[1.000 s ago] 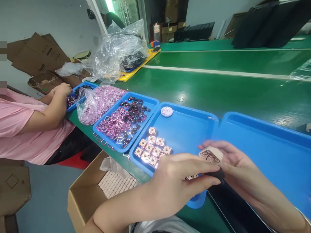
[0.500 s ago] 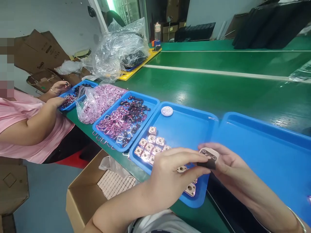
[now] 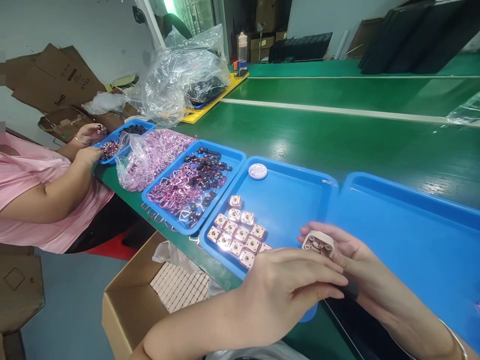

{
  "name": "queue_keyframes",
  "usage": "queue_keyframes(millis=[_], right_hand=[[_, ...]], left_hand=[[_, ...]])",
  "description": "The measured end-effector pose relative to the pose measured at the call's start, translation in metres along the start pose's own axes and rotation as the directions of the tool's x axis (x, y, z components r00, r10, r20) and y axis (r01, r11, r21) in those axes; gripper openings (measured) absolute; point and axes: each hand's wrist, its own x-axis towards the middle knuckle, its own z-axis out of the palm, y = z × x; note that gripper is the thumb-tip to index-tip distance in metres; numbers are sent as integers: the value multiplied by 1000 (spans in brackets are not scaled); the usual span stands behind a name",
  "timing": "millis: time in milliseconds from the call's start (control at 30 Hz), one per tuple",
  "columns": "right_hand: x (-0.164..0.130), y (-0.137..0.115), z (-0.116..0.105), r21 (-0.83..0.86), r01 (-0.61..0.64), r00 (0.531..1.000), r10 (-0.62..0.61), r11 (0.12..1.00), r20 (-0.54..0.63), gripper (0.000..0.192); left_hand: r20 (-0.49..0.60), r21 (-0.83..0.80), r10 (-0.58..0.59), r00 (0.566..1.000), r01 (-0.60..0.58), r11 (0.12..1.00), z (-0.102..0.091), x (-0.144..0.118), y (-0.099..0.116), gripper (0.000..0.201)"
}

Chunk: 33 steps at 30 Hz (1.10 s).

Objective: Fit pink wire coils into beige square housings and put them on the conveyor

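My right hand is closed round a small beige square housing, whose hollow face with round corner holes is turned up. Just below it, my left hand is closed, thumb and fingertips pinched on a small dark piece. Fingers hide most of that piece, and I cannot tell whether it touches the housing. Under and beyond my hands lies a blue tray with several beige-pink square housings in rows. Near its far corner sits a pale oval disc.
Left of it, another blue tray holds pink wire loops and black parts, beside a plastic bag of pink loops. A further blue tray lies right. Below is a cardboard box. A co-worker in a pink shirt handles parts at far left.
My left hand has moved down and right with the dark piece, away from the housing's face. The housing now shows more of its hollow side. The co-worker's tray has shifted slightly.
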Motion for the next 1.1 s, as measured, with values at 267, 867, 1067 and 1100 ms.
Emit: queue_keyframes(millis=[267, 867, 1067, 1100], right_hand=[[0, 6, -4, -41, -27, 998, 29, 999, 49, 42], [3, 5, 0, 52, 71, 996, -73, 996, 43, 34], [4, 7, -1, 99, 52, 995, -60, 994, 76, 36], [4, 8, -1, 105, 48, 995, -56, 993, 78, 37]], left_hand=[[26, -5, -175, 984, 175, 985, -17, 3, 7, 13], [19, 432, 8, 1000, -15, 902, -13, -3, -3, 28], [-115, 423, 109, 987, -50, 905, -10, 0, -2, 16], [-104, 430, 135, 985, -78, 900, -9, 0, -3, 19]])
